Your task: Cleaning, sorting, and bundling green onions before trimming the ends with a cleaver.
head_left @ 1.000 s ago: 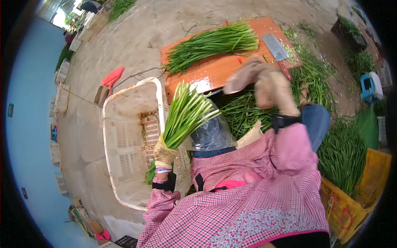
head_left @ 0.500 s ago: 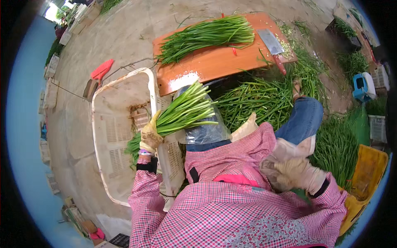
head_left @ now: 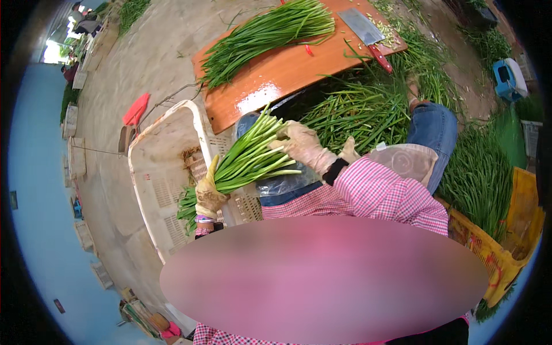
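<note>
Green stalks fill the head view: a bundle of long green onions (head_left: 247, 161) sits near the centre, slanting from about seven o'clock up to one o'clock. The left hand (head_left: 208, 195), in a worn yellowish glove, is clamped around the bundle near its lower end, fingers wrapped tight. The right hand (head_left: 302, 144), gloved the same way, rests on the upper, pale end of the stalks at about three o'clock of the bundle, fingers curled loosely over them; whether it grips or only steadies them, I cannot tell for sure, though it looks closed on the stalks.

Just behind the bundle, toward nine o'clock, stands a white plastic crate (head_left: 149, 172) with slotted walls, and the bundle's lower tips hang over its rim. At twelve o'clock lies an orange board (head_left: 276, 75) carrying another heap of greens (head_left: 264, 34) and a cleaver (head_left: 368, 31) with a red handle. Loose greens (head_left: 356, 109) are piled between the board and the person's blue trouser leg (head_left: 434, 126), and a yellow basket (head_left: 500, 253) sits at four o'clock.

By the look of it, the bundle is being gathered and squared up between both hands. The next move seems to call for evening the stalk ends while the left hand holds firm, so that none slip out over the crate.
</note>
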Demonstrator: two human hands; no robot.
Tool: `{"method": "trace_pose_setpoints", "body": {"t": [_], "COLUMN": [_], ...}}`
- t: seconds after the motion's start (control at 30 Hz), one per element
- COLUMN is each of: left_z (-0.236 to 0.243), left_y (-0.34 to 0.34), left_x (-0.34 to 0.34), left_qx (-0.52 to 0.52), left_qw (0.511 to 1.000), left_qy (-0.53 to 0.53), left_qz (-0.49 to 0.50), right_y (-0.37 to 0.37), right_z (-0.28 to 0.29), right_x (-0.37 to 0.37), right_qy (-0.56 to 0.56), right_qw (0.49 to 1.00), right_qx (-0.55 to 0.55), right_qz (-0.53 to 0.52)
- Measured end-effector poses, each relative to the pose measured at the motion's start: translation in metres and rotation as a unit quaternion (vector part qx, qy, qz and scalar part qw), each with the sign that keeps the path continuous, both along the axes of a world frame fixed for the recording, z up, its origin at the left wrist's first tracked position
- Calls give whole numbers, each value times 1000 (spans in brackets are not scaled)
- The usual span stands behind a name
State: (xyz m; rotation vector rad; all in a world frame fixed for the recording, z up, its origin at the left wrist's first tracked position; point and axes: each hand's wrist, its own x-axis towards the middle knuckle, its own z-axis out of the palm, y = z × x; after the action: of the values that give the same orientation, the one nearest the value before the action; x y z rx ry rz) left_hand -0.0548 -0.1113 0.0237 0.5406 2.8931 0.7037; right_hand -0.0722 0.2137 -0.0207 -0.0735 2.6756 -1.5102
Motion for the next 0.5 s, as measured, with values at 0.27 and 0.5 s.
{"method": "trace_pose_setpoints", "body": {"t": [0.27, 0.5], "left_z": [-4, -1], "left_y": [-6, -3], "left_x": [-2, -7], "left_qx": [-29, -53], "left_qw": [999, 998], "left_qy": [-26, -21], "left_qz": [12, -5], "right_y": [-4, 8], "right_z": [1, -9], "right_x": [18, 20], "right_qy": [150, 24], "right_qw": [985, 972], "right_qx": [84, -208], "right_qz": [-29, -107]}}
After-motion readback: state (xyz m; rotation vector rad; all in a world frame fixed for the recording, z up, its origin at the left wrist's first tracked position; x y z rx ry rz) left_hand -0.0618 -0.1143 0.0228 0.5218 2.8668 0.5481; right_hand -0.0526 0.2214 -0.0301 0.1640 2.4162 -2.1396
